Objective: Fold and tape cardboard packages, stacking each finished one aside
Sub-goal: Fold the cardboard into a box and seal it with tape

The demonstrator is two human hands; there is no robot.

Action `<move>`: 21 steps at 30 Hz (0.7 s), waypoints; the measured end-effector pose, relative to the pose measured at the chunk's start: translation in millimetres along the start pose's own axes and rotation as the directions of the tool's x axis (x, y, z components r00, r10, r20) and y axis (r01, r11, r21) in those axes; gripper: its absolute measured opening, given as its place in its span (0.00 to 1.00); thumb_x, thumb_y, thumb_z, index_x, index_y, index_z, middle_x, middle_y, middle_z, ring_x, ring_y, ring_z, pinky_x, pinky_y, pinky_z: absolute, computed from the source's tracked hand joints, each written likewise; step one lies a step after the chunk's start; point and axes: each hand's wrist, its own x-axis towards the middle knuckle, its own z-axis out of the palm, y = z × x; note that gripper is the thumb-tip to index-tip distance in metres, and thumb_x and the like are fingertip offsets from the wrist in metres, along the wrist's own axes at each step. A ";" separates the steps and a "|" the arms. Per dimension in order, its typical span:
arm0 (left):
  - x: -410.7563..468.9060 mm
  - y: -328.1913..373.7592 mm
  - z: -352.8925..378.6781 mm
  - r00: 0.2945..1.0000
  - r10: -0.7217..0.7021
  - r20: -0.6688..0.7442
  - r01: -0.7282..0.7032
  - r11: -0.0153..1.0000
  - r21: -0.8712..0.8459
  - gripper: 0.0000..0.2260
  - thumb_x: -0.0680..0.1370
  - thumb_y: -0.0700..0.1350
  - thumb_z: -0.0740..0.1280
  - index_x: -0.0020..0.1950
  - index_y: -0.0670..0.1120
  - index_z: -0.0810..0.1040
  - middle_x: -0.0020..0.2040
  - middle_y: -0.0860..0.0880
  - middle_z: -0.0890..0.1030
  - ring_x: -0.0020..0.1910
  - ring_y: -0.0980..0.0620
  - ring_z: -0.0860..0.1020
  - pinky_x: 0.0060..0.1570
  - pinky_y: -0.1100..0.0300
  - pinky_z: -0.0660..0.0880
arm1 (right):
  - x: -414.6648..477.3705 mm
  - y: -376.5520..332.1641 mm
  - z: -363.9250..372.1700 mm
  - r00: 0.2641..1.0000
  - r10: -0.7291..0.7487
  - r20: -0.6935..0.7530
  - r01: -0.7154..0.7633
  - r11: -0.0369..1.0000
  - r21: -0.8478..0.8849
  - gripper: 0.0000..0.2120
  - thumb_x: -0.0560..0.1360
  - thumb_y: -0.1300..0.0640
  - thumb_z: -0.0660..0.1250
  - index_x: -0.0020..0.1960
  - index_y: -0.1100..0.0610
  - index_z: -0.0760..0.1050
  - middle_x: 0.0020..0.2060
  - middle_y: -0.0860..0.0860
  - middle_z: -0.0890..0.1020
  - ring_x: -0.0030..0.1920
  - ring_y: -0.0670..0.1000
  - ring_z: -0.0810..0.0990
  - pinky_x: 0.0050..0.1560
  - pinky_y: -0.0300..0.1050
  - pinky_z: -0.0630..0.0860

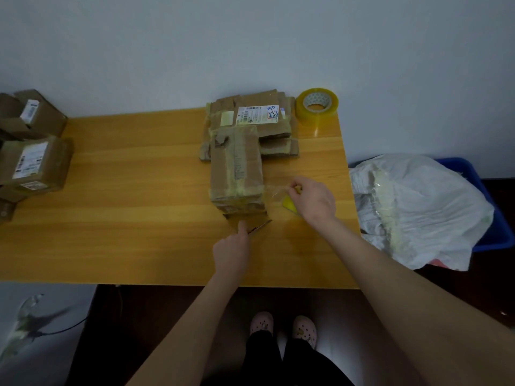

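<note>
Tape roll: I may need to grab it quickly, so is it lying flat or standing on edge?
Lying flat. The tape roll rests at the far right corner of the table with its core opening facing up.

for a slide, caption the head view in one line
Right hand pinches clear tape stuck to a cardboard package; left hand at its near flap.

On the bench (139, 190) we see a package (237, 174) near the middle. A cardboard pile (250, 118) lies just behind it, and a tape roll (317, 105) sits right of that pile, at the far corner. Boxes (33, 160) are stacked at the left edge. Right of the bench, a bag (418, 207) lies in a bin (471, 174). Our left hand (232, 250) is before the package and seems to touch its near flap. Our right hand (313, 200) is beside the package, holding a strip (276, 192).
</note>
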 end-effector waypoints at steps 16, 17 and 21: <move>50.2 6.6 -32.3 0.876 0.175 -0.449 -0.312 0.917 -0.250 0.21 0.79 0.48 0.63 0.72 0.46 0.70 0.70 0.43 0.71 0.70 0.40 0.67 0.69 0.39 0.62 | 7.0 1.1 14.8 1.000 -0.007 -0.007 0.007 0.999 0.036 0.07 0.78 0.47 0.65 0.53 0.47 0.77 0.49 0.51 0.82 0.48 0.53 0.80 0.39 0.46 0.76; 54.5 6.3 -33.1 0.899 0.193 -0.393 -0.295 0.931 -0.217 0.23 0.79 0.50 0.63 0.73 0.48 0.68 0.72 0.44 0.69 0.72 0.39 0.64 0.70 0.37 0.58 | 7.3 2.0 14.6 1.000 -0.018 -0.005 0.018 1.000 0.008 0.07 0.78 0.47 0.64 0.54 0.48 0.77 0.50 0.51 0.82 0.47 0.54 0.80 0.38 0.45 0.75; 59.5 4.0 -29.8 0.906 0.225 -0.358 -0.296 0.942 -0.158 0.22 0.78 0.49 0.65 0.72 0.52 0.69 0.74 0.46 0.67 0.74 0.40 0.62 0.71 0.37 0.53 | 5.4 11.9 9.9 0.996 -0.093 0.010 0.093 0.989 -0.113 0.07 0.80 0.51 0.62 0.56 0.49 0.75 0.48 0.53 0.82 0.45 0.55 0.78 0.35 0.44 0.67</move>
